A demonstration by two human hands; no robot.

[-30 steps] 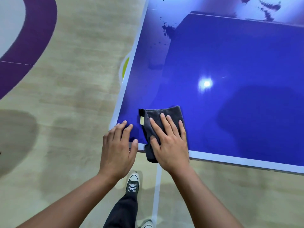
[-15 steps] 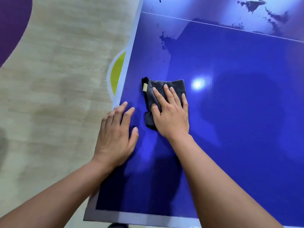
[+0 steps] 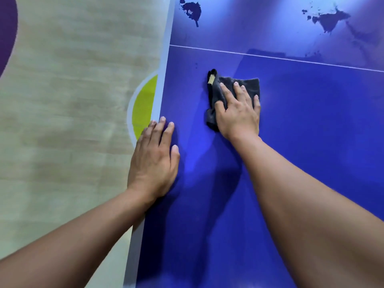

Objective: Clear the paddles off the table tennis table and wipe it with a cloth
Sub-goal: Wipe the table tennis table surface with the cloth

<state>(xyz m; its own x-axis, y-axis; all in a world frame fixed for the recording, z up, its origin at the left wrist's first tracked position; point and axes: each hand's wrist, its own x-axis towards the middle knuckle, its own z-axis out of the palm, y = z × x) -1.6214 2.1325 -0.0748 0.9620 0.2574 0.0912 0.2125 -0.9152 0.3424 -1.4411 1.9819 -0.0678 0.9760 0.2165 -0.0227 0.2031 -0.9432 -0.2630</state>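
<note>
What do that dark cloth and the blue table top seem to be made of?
The cloth looks like soft grey microfibre or terry: matte, fuzzy, folding limply. The table top seems a hard painted board with a smooth glossy blue finish, since light reflects off it.

We find the scene evenly bright, lit from above. Pale glare washes the far part of the table (image 3: 259, 28), broken by dark patches. Soft shadows lie on the blue surface beside the left hand (image 3: 154, 161) and below the right hand (image 3: 239, 113). The floor (image 3: 72, 100) looks slightly smeared. Wide-angle distortion gently bends the table's side edge, and the forearms loom large at the lower edge.
</note>
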